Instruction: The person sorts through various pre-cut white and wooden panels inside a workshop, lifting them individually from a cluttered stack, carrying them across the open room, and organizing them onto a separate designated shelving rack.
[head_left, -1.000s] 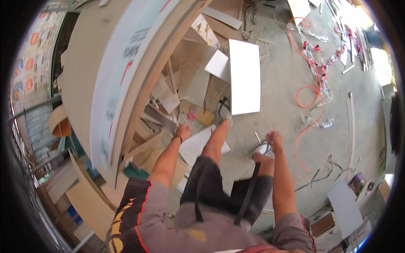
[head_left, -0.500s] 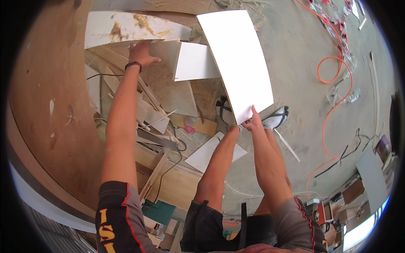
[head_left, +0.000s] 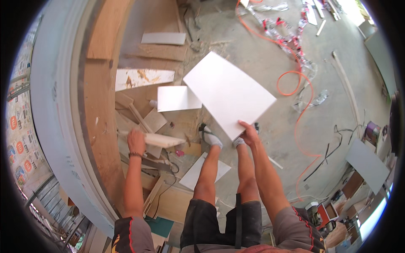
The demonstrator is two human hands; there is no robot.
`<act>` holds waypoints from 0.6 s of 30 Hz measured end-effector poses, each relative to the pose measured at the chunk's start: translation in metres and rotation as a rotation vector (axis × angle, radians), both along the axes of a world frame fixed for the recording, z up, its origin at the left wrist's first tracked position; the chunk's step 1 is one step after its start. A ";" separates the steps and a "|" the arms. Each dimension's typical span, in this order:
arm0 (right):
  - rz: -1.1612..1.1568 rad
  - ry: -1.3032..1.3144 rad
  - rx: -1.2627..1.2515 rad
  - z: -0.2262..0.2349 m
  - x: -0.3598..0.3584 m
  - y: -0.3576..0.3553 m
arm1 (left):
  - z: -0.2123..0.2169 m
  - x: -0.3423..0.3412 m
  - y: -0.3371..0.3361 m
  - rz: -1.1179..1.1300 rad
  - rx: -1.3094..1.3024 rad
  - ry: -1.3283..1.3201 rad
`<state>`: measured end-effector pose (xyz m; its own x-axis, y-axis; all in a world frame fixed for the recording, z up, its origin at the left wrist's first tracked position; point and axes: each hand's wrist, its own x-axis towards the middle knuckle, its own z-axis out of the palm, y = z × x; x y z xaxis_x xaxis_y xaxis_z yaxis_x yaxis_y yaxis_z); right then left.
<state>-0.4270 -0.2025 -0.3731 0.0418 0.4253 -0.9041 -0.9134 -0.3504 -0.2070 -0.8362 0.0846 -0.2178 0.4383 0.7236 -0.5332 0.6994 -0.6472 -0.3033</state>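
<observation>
The large white panel [head_left: 230, 92] slants across the middle of the view, above the feet, its near corner gripped by the right hand [head_left: 249, 134]; the thumb lies on the upper face and the other fingers are mostly hidden beneath. Whether the panel's far end rests on anything cannot be told. The left hand [head_left: 136, 141] is closed around a pale board [head_left: 164, 140], which points right across the offcuts; the hand is slightly blurred, its finger positions are hard to read, and it covers part of the board. Beyond the board lies a small white panel [head_left: 175, 99], its right side meeting or partly covered by the large white panel; which of the 2 cannot be told. Farther up is a stained white board [head_left: 141, 79]. Nearer the body, a white sheet [head_left: 198, 173] is partly hidden by the left leg [head_left: 206, 173]. Of the 2 sandalled feet, the left [head_left: 209, 137] shows well, while the right is largely covered by the panel and right hand. At the left, a big wooden panel [head_left: 101, 126] runs out of clear sight toward the dark rim. On the right, an orange hose [head_left: 314, 156] loops over the concrete floor [head_left: 337, 122], near crumpled clear plastic [head_left: 291, 36] whose red markings are too small to make out.
</observation>
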 end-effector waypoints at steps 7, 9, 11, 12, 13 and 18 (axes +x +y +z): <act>0.192 -0.260 -0.023 0.113 0.067 0.010 | 0.007 -0.015 -0.122 -0.181 -0.012 0.213; 0.200 -0.307 -0.055 0.188 0.095 -0.028 | 0.020 0.015 -0.152 -0.120 -0.260 0.351; 0.229 -0.354 -0.124 0.228 0.128 -0.099 | 0.044 0.065 -0.171 -0.189 -0.359 0.365; 0.188 -0.368 -0.094 0.260 0.133 -0.120 | 0.063 0.065 -0.184 -0.180 -0.338 0.395; 0.212 -0.423 -0.131 0.306 0.139 -0.134 | 0.075 0.068 -0.192 -0.175 -0.329 0.427; 0.515 -0.861 -0.311 0.423 0.181 -0.219 | 0.158 0.149 -0.177 -0.135 -0.374 0.320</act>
